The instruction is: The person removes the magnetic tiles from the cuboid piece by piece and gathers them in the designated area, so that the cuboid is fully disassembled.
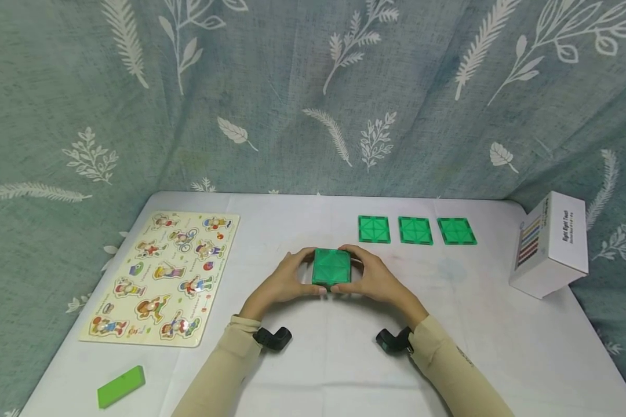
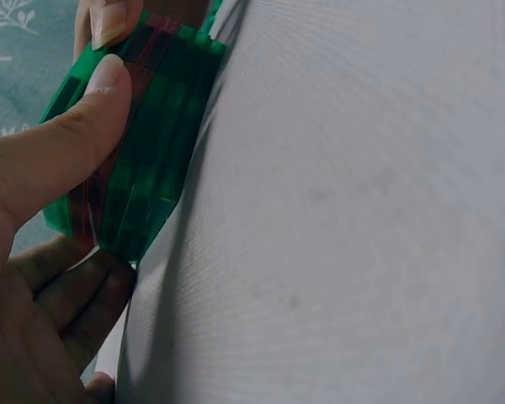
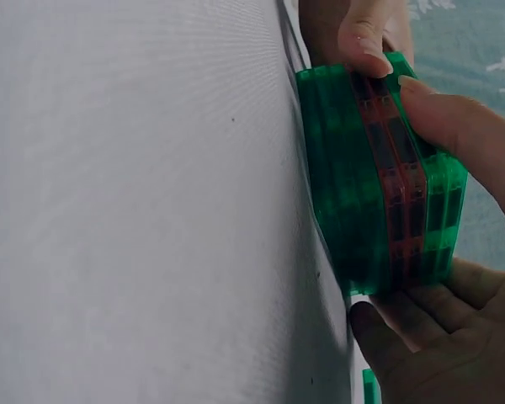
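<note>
Presently clamping the stack (image 1: pixel 331 266) between left hand (image 1: pixel 286 280) and right hand (image 1: pixel 378 279), curling both round opposite sides; holding it near the middle of the counter (image 1: pixel 334 365), near three tiles (image 1: pixel 415 230). Possibly risking shearing it apart by squeezing unevenly or releasing one side first.

A blue-green fabric backdrop (image 1: pixel 281 87), printed with white leaves, ferns and sprigs, hangs behind and along both sides of a white cloth-covered table (image 1: pixel 501 324) (faint creases run across the cloth) with rounded back corners, under soft, fairly even light.
</note>
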`<action>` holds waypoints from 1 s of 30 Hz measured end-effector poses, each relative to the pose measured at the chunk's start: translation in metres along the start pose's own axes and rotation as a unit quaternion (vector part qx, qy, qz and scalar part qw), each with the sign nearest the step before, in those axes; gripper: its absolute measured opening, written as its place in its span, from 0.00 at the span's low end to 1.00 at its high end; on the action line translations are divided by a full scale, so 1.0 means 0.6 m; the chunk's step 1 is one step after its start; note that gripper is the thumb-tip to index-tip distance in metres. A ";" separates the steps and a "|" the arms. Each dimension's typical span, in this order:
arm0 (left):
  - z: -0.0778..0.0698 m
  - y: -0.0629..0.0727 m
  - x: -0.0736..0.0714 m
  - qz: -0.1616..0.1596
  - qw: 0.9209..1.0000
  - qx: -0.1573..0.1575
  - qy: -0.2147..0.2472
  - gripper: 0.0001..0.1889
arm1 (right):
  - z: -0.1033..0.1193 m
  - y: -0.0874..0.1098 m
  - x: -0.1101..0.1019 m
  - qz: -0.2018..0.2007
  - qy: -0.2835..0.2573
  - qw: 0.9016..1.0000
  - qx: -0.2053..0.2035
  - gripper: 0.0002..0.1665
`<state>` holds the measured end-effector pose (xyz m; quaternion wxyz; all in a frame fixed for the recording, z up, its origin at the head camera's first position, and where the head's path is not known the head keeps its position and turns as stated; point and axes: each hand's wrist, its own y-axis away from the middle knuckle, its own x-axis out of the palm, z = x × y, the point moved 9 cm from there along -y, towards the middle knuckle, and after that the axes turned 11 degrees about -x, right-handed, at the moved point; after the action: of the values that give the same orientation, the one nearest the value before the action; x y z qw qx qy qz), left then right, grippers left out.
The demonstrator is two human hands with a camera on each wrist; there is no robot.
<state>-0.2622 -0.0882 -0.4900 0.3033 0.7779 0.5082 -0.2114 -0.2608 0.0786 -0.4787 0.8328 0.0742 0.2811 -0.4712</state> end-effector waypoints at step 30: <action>-0.001 0.004 0.001 0.001 1.000 0.002 -0.004 0.49 | 0.005 -0.002 -0.007 -0.036 0.024 0.999 -0.030 0.50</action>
<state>-0.2598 -0.0879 -0.4891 0.3040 0.7780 0.5062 -0.2148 -0.2623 0.0801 -0.4737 0.8099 0.0504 0.3178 -0.4904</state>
